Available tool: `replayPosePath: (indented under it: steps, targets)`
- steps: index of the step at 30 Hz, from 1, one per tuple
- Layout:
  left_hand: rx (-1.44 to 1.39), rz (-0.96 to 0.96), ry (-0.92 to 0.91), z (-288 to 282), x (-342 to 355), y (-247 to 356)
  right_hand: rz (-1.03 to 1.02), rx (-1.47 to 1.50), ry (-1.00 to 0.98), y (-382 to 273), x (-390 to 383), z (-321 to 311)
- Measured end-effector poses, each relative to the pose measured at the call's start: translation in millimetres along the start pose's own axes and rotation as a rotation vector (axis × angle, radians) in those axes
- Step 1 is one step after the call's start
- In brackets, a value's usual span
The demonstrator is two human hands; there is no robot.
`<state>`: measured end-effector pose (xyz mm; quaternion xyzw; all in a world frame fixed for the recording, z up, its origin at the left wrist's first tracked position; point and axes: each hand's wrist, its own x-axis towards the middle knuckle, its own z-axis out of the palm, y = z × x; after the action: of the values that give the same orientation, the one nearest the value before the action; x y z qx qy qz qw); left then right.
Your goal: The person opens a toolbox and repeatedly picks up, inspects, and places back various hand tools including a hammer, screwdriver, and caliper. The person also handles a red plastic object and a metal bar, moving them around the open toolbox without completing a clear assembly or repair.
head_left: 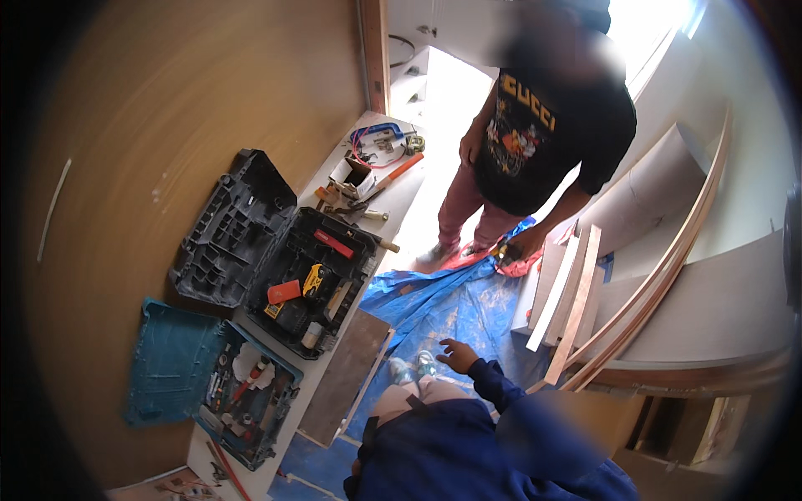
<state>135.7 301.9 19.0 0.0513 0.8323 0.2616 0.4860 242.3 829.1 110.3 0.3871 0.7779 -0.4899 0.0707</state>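
My right hand (457, 356) hangs in front of me over the blue tarp (455, 313), its fingers apart with nothing visible in them. At the lower edge, only a sliver of my left hand (357, 468) shows beside my dark blue top, its fingers hidden. On the bench to my left lie an open black tool case (236, 230) and an open teal tool case (170, 359). The black case holds yellow-and-black power tool parts (314, 280) and a red-orange piece (284, 291). A red-handled tool (251, 380) and several smaller tools lie in the teal one.
A person in a black T-shirt (535, 125) stands ahead, a small yellow-and-black object (503, 254) in one hand. Boards (576, 292) and long wooden strips (668, 275) lean at right. A brown panel (344, 376) leans against the bench. A blue clamp (380, 129) lies at the bench's far end.
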Motion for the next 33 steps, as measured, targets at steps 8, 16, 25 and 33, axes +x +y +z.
replayPosePath:
  steps: [8,16,25,33]
  targets:
    - [-0.35,-0.289,-0.091,-19,80,96,0.163,0.055,0.103,34,1,-13]
    - [-0.453,-0.352,-0.21,-15,158,164,0.198,0.105,0.152,47,69,-60]
    - [-0.282,-0.163,-0.106,45,195,308,-0.453,-0.172,0.527,70,231,-182]
    - [-0.445,-0.164,0.197,69,161,422,-0.3,-0.233,-0.008,2,347,-258]
